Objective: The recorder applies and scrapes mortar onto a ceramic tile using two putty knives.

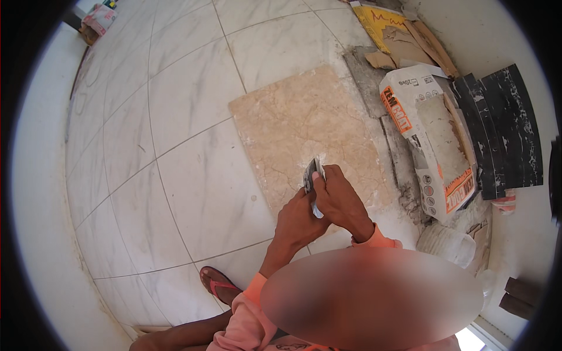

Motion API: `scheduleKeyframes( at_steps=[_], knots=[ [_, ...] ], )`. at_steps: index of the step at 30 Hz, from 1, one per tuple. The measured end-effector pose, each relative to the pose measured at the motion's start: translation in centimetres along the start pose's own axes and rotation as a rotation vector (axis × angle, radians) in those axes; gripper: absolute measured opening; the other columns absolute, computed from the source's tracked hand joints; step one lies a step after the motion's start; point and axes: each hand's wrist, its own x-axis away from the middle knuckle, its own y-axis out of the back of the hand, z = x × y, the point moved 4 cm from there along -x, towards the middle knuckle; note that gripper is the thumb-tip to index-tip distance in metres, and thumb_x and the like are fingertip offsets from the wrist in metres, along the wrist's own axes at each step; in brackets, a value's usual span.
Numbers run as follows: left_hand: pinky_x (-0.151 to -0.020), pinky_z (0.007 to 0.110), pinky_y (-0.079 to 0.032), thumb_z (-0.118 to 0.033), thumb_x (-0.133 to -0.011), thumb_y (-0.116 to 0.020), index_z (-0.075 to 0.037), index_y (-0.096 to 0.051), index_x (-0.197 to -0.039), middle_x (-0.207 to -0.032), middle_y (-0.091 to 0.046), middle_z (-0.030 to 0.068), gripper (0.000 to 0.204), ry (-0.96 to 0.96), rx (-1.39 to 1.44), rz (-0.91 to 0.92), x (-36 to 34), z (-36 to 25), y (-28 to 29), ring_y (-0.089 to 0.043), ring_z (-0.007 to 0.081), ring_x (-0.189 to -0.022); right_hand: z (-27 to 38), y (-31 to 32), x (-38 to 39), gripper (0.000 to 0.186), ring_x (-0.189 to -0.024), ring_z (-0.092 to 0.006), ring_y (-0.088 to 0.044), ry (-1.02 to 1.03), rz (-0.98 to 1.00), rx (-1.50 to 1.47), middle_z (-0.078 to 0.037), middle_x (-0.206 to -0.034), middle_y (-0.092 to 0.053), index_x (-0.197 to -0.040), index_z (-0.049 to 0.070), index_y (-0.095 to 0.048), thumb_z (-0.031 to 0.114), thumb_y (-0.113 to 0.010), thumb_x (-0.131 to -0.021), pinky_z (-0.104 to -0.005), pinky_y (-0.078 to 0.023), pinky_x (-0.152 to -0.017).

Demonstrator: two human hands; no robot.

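My two hands meet in front of me, over the near part of a square beige tile [298, 111] with chalky white marks. My right hand [342, 199] is closed, its thumb pressed on a small flat dark-grey piece [309, 175] with a metallic look. Just below and touching it, my left hand [297, 219] is closed around the lower part of the same piece. A light shiny bit [317, 210] shows between the hands. Most of the piece is hidden by my fingers, so its exact kind cannot be made out.
White marbled tiles [193, 193] cover the floor on the left. Along the right wall lie a torn white-and-orange paper sack [430, 187], black sheets [512, 126], a yellow sack [374, 23] and a whitish bucket [448, 245]. My sandalled foot [218, 284] rests at lower left.
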Motion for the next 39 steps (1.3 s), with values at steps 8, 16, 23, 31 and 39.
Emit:
scheduleKeyframes(
  at_steps=[8, 16, 23, 31, 39],
  knots=[
    [-0.067, 0.046, -0.047, -0.026, -0.100, -0.041, 0.005, -0.061, -0.091, -0.088, -0.065, 0.0192, 0.038, 0.163, 0.246, -0.179, -0.4, 3.1, -0.2, -0.063, 0.0371, -0.072, -1.1, 1.8, 1.6, 0.049, -0.103, -0.0330, -0.062, -0.019, -0.048, -0.074, -0.026, -0.119, -0.057, -0.124, -0.009, -0.052, 0.033, -0.053, -0.099, -0.0372, -0.051, -0.083],
    [-0.081, 0.032, -0.048, -0.032, -0.103, -0.039, 0.006, -0.063, -0.097, -0.095, -0.067, 0.0077, 0.045, 0.345, 0.988, -0.218, -1.0, 4.6, -2.2, -0.062, 0.0132, -0.086, -7.8, -0.8, 6.2, 0.042, -0.105, -0.0248, -0.064, -0.598, 0.038, -0.761, -0.016, -0.117, -0.062, -0.126, -0.005, -0.053, 0.026, -0.058, -0.098, -0.0341, -0.055, -0.078],
    [-0.096, 0.031, -0.044, -0.034, -0.103, -0.039, 0.006, -0.061, -0.111, -0.109, -0.065, 0.0091, 0.046, 0.323, 1.294, -0.120, -0.9, 3.7, -3.3, -0.058, 0.0137, -0.103, -6.6, -3.2, 5.7, 0.025, -0.101, -0.0269, -0.065, -0.622, 0.038, -1.315, -0.014, -0.112, -0.065, -0.118, 0.000, -0.058, 0.016, -0.054, -0.099, -0.0382, -0.053, -0.074],
    [-0.089, 0.029, -0.047, -0.030, -0.103, -0.043, 0.004, -0.058, -0.114, -0.108, -0.064, 0.0061, 0.039, 0.299, 1.130, -0.252, -1.3, 6.0, -0.1, -0.060, 0.0113, -0.095, -9.9, 4.4, 4.0, 0.025, -0.095, -0.0252, -0.065, -0.249, -0.359, -1.019, -0.012, -0.109, -0.065, -0.116, -0.003, -0.059, 0.006, -0.056, -0.092, -0.0421, -0.058, -0.082],
    [-0.068, 0.025, -0.046, -0.026, -0.096, -0.059, 0.001, -0.067, -0.090, -0.077, -0.062, -0.0016, 0.029, 0.491, 0.634, -0.305, 0.9, 12.6, 0.6, -0.056, 0.0073, -0.073, -10.2, 9.4, 5.7, 0.033, -0.095, -0.0182, -0.064, -0.156, -0.467, -0.667, -0.010, -0.109, -0.064, -0.124, -0.004, -0.055, 0.002, -0.058, -0.091, -0.0326, -0.058, -0.079]
  ],
)
